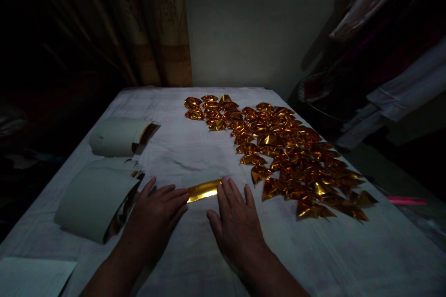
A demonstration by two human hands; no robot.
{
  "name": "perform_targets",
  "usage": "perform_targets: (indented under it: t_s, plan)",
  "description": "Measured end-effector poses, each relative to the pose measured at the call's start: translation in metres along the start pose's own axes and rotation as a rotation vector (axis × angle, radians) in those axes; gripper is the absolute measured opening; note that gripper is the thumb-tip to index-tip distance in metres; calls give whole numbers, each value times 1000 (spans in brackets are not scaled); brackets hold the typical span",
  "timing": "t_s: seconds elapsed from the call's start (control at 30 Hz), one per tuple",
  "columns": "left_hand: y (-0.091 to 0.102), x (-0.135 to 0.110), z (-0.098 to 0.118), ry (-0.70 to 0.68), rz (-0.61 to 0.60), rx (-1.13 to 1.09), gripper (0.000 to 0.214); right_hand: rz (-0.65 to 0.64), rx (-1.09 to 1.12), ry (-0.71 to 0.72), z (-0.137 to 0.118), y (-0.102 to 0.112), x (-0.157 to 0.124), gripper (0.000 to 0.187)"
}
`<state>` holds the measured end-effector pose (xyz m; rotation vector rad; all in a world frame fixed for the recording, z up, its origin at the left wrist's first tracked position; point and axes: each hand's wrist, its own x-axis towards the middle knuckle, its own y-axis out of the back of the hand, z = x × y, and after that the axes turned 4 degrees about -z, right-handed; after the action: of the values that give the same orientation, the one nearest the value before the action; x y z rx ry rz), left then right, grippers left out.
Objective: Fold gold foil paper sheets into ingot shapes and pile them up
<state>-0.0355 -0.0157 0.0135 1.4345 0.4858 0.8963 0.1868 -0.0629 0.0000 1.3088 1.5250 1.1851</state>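
Note:
A sheet of gold foil paper (205, 190), with a shiny gold band facing up and a pale strip along its far side, lies flat on the cloth-covered table. My left hand (156, 209) rests with outstretched fingers at the sheet's left end. At the right end, my right hand (237, 213) lies flat, its fingertips on the foil and its thumb apart. Many folded gold paper pieces (270, 141), pointed at their ends, spread over the table's right side beyond my right hand.
Left of my hands lie two curled stacks of pale-backed paper (92, 195) (116, 137). A flat pale sheet (33, 276) is at the near left corner. Behind the table are a curtain (160, 28) and a wall (244, 32). Clothes (407, 83) hang at right.

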Motion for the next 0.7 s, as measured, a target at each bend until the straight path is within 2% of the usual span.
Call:
perform_targets:
  t_s: [0.13,0.27,0.47,0.53,0.63,0.7]
  plan:
    - [-1,1,2,-10,39,8,26,62,-18,-36,2,-4,0,64]
    - [4,1,10,-36,27,55,27,177,-44,-50,5,-11,0,65]
    - [6,1,22,-55,-19,120,25,363,-56,136,5,-13,0,53]
    - [5,-1,22,-39,-37,102,26,359,-43,184,4,-11,0,49]
    - [3,-7,17,-33,-79,63,30,276,-7,245,3,-8,0,43]
    - [3,-12,10,-42,-120,57,36,226,18,235,3,-7,-1,42]
